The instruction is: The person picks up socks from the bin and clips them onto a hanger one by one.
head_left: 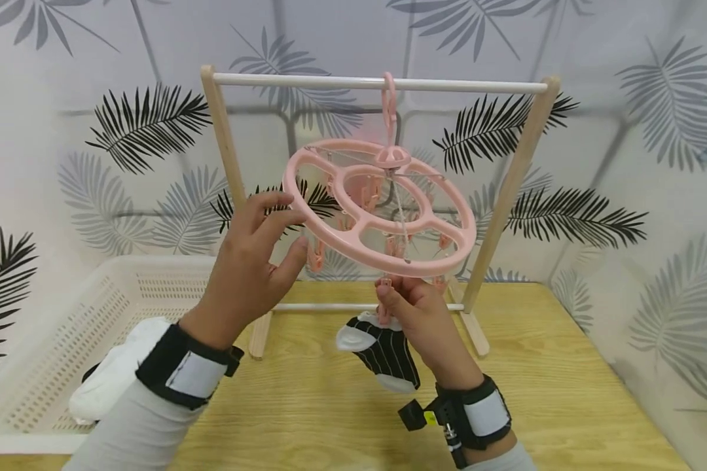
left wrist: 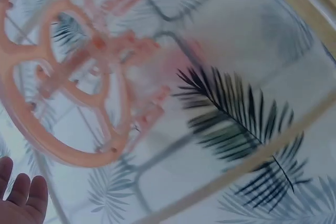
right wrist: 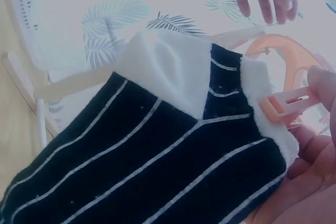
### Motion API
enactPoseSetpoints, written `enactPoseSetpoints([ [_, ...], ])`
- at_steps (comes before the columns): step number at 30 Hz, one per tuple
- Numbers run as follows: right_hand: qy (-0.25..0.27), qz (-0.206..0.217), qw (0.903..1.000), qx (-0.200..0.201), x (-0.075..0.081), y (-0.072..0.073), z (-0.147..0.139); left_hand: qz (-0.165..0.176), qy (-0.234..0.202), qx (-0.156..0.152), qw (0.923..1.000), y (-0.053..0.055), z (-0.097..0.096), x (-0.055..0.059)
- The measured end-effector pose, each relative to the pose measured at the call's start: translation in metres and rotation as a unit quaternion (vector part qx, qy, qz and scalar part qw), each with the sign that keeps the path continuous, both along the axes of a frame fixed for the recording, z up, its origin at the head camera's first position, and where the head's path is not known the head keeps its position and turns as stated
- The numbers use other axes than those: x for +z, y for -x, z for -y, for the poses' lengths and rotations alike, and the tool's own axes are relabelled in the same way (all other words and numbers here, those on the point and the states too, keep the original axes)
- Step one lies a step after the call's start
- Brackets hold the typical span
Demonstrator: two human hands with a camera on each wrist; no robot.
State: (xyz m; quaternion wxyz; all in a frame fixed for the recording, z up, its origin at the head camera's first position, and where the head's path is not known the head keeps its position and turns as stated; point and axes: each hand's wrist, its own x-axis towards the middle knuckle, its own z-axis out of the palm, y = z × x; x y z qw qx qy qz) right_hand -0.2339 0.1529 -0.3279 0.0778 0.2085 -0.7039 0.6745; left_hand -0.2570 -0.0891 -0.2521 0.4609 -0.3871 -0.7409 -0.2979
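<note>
A black sock (head_left: 389, 353) with white stripes, heel, toe and cuff hangs below the front of a round pink drying hanger (head_left: 383, 258). My right hand (head_left: 421, 314) pinches a pink clothespin (right wrist: 286, 104) at the sock's cuff; the right wrist view shows the peg's jaws over the white edge. My left hand (head_left: 259, 258) is at the left side of the hanger's ring, fingers spread and slightly bent, fingertips right at the rim. More pink pegs (head_left: 316, 255) dangle under the ring.
The hanger hooks over the white bar (head_left: 318, 81) of a wooden stand (head_left: 509, 190). At the left, a white plastic basket (head_left: 12, 392) holds white socks (head_left: 124, 373) with a bit of black. A wood-grain table (head_left: 542, 392) lies beneath, a leaf-patterned wall covering (head_left: 671, 261) behind.
</note>
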Motion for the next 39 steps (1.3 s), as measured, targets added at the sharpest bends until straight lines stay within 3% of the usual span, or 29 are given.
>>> enactPoseSetpoints([
  [3,-0.012,-0.004,0.9999,-0.007,0.001,-0.002,-0.004,0.003,0.046,0.0,0.999,0.014,0.006,0.008],
  [8,-0.043,0.002,0.9991,-0.008,0.004,-0.005,-0.009,0.028,0.107,0.005,0.9939,0.035,0.018,0.012],
  [12,-0.055,0.003,0.9984,-0.013,0.005,-0.007,-0.011,0.04,0.123,0.009,0.9915,0.042,0.02,0.012],
  [16,-0.046,-0.005,0.9988,-0.013,0.004,-0.009,-0.011,0.016,0.12,0.008,0.9926,0.035,0.009,0.014],
  [22,-0.025,-0.011,0.9996,-0.005,0.002,-0.01,-0.007,-0.045,0.116,0.028,0.9918,0.005,-0.022,0.02],
  [27,-0.028,-0.028,0.9992,-0.006,0.003,-0.01,-0.004,-0.073,0.187,0.064,0.9776,-0.015,-0.047,0.024],
  [32,-0.037,-0.025,0.999,-0.01,0.003,-0.01,-0.003,-0.056,0.226,0.1,0.9673,-0.021,-0.055,0.019],
  [39,-0.035,-0.031,0.9988,-0.01,0.005,-0.01,-0.002,-0.048,0.217,0.114,0.9682,-0.02,-0.054,0.014],
])
